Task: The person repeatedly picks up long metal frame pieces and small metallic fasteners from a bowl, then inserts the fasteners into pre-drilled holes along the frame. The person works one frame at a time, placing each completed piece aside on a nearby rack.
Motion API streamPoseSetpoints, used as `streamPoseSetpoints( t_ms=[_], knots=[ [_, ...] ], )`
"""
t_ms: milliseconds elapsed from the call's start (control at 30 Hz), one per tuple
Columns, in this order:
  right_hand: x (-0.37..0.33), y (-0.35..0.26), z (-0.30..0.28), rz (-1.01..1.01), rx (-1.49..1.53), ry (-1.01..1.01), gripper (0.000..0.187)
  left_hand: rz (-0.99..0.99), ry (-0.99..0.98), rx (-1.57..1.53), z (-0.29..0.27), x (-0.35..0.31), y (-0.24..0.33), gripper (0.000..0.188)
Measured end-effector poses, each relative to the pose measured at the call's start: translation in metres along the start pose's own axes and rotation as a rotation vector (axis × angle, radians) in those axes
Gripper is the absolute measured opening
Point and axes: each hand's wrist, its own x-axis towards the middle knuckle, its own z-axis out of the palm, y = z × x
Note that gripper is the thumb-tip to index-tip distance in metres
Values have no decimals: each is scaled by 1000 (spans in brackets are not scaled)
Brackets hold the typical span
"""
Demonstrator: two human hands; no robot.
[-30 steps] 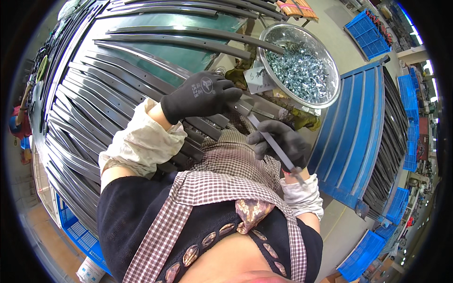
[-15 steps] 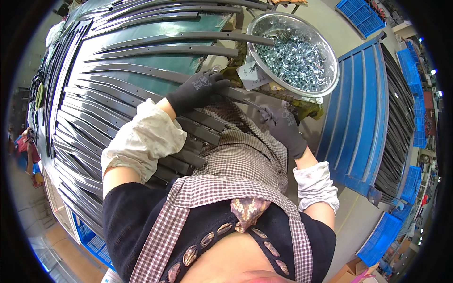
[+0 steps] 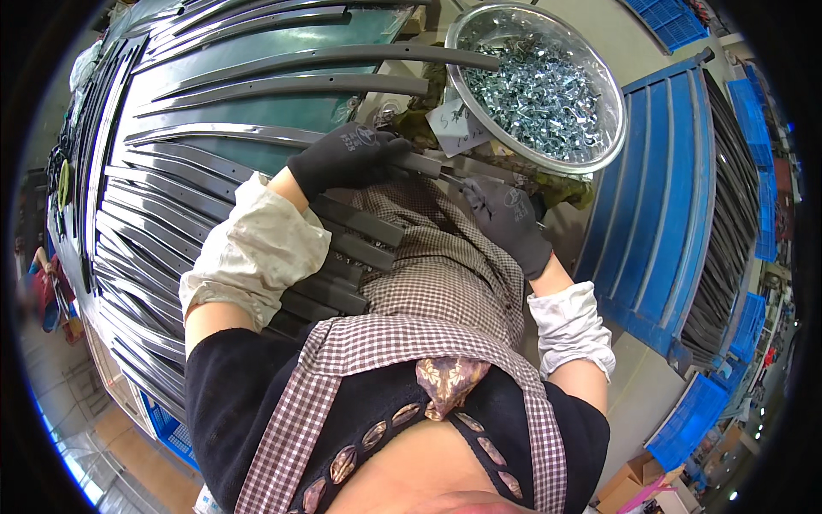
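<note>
My left hand [image 3: 347,158], in a dark grey glove, is closed round a long dark grey strip [image 3: 421,164] near its right end. That end sticks out past my fingers. My right hand [image 3: 505,218], gloved alike, is closed on a thin, dark, rod-like tool [image 3: 451,179]. Its tip meets the strip's end or lies right beside it; I cannot tell which. My fingers hide most of the tool. Just beyond my hands stands a big round see-through bowl [image 3: 610,158] heaped with small shiny metal clips [image 3: 539,94].
Many similar strips [image 3: 180,201] lie across the green-topped table [image 3: 257,103] on the left, some jutting over its edge. A paper tag [image 3: 456,127] hangs by the bowl. To the right stands a blue ribbed rack [image 3: 651,206] with dark strips behind it. Blue crates [image 3: 689,428] stand farther right.
My left hand and its strip have shifted slightly left. My right hand has come a little left and down, with the tool still by the strip's end. The whole view has shifted slightly.
</note>
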Motion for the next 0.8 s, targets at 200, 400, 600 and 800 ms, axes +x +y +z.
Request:
streamPoseSetpoints(
  t_ms=[200, 400, 600, 800],
  knots=[
    [22, -4, -11, -93, -18, -118, 24, -100, -134, -21, -9, 9, 3, 40],
    [47, -33, -1, -122, -122, -103, 12, -148, -167, -43, -24, 12, 14, 30],
    [39, -1, -11, 9, 119, -244, 23, -224, -172, -108, -29, 14, 15, 33],
    [30, 25, -61, 294, 61, -157, 32, -186, -4, -80, -9, 4, 2, 38]
  ],
)
